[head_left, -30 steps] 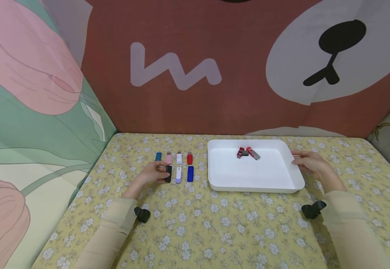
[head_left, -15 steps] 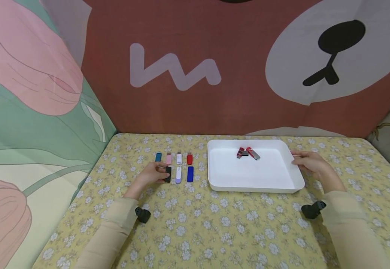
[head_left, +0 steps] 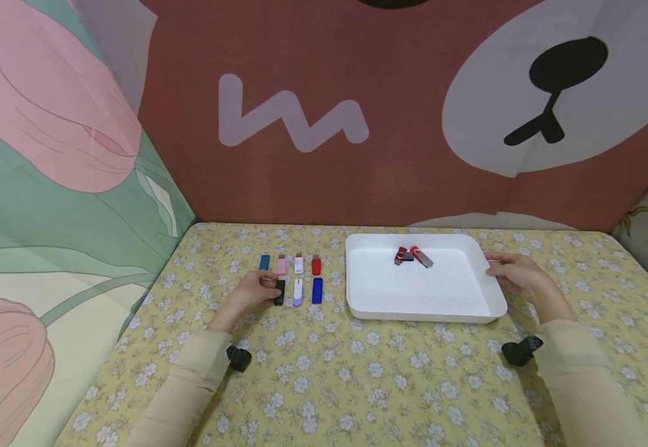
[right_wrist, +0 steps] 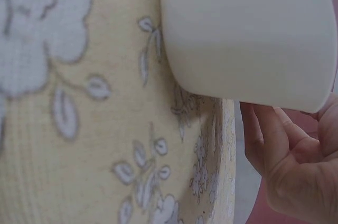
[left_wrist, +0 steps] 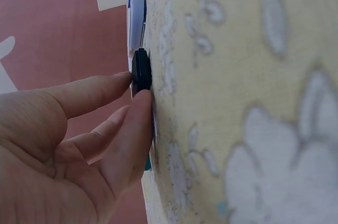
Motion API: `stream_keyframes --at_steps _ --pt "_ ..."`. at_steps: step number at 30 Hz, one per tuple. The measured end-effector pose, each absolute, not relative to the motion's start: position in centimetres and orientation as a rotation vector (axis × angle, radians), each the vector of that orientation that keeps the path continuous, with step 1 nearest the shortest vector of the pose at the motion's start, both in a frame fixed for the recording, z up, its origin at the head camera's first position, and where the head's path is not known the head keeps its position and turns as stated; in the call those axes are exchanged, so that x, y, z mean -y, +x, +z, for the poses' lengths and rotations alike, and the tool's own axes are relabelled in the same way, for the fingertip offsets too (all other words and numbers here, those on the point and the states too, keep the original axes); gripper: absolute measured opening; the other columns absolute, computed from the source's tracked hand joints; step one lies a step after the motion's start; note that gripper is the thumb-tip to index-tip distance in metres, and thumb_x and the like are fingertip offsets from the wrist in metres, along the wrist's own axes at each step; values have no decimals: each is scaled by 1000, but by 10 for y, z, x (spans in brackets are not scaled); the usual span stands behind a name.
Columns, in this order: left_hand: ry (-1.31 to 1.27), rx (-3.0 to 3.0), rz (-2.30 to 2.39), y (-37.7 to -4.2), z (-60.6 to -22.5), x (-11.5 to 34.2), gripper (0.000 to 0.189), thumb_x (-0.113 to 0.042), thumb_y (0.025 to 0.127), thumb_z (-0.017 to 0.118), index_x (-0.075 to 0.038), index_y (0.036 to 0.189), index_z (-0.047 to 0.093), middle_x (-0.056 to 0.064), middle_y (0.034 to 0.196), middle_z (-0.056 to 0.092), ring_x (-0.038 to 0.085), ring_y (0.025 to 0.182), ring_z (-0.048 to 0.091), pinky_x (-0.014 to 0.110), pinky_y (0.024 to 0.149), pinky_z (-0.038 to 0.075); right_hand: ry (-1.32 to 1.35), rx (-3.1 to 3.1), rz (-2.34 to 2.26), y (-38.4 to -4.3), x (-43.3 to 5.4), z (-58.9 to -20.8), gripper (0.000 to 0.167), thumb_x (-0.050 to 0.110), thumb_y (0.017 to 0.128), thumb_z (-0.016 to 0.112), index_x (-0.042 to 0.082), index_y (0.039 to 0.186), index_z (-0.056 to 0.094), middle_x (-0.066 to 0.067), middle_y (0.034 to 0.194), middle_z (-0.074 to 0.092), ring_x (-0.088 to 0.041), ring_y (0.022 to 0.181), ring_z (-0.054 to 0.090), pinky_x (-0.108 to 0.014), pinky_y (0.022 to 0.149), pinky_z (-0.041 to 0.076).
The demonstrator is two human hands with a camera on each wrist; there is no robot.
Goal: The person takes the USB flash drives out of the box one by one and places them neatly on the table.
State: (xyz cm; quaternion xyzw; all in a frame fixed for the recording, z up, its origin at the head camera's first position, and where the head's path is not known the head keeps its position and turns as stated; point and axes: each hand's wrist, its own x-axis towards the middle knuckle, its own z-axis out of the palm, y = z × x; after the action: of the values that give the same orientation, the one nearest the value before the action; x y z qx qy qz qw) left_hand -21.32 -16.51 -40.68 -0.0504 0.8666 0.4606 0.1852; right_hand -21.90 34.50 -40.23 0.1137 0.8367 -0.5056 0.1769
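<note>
My left hand (head_left: 250, 290) pinches a black USB flash drive (head_left: 280, 293) between thumb and finger at the near left end of two rows. In the left wrist view the black drive (left_wrist: 141, 68) stands low at the cloth, a fingertip on each side. Beside it lie a white-and-purple drive (head_left: 298, 292) and a blue one (head_left: 317, 290). Behind are teal (head_left: 264, 262), pink (head_left: 281, 266), white (head_left: 299, 265) and red (head_left: 316, 266) drives. My right hand (head_left: 519, 273) grips the right wall of a white tray (head_left: 424, 315), thumb at the rim, other fingers partly hidden behind the wall.
Inside the tray, near its back wall, lie a dark red flash drive (head_left: 400, 256) and a red-and-silver one (head_left: 422, 257), with a small dark piece between them. The floral tablecloth (head_left: 357, 385) covers the table, and a printed fabric backdrop (head_left: 312, 180) rises behind it.
</note>
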Motion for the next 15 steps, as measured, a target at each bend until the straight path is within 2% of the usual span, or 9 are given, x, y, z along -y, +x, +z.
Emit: stream_keyframes --at_steps 4,7,9,11,15 --pt "-158 -2450 1302 -212 -407 165 39 -5 93 59 2 130 52 24 122 55 31 99 64 33 77 59 323 -2366 -1431 -218 -345 -403 68 19 97 54 -4 150 19 -26 150 27 16 74 52 -12 74 53" --pt "-154 -2451 1324 -211 -404 163 39 -7 94 59 1 131 52 22 118 55 23 87 63 30 70 56 326 -2359 -1430 -218 -345 -403 68 19 97 53 -4 150 19 -27 151 25 16 74 52 -12 74 53" --pt "-143 -2462 1334 -210 -401 162 39 -8 94 59 1 131 52 21 117 54 21 84 61 29 68 54 327 -2356 -1428 -217 -344 -403 68 19 97 53 -4 150 19 -28 152 22 16 74 52 -12 74 53" --pt "-124 -2477 1332 -210 -396 159 40 -10 94 58 1 132 50 21 118 54 24 87 61 31 69 54 327 -2355 -1424 -217 -344 -402 68 19 97 53 -4 150 18 -28 153 21 16 74 51 -12 74 52" --pt "-92 -2513 1318 -212 -386 151 42 -14 94 60 -3 134 51 20 123 56 28 103 62 35 81 56 328 -2355 -1420 -218 -344 -402 68 19 97 52 -4 150 18 -28 154 19 16 74 51 -12 74 52"
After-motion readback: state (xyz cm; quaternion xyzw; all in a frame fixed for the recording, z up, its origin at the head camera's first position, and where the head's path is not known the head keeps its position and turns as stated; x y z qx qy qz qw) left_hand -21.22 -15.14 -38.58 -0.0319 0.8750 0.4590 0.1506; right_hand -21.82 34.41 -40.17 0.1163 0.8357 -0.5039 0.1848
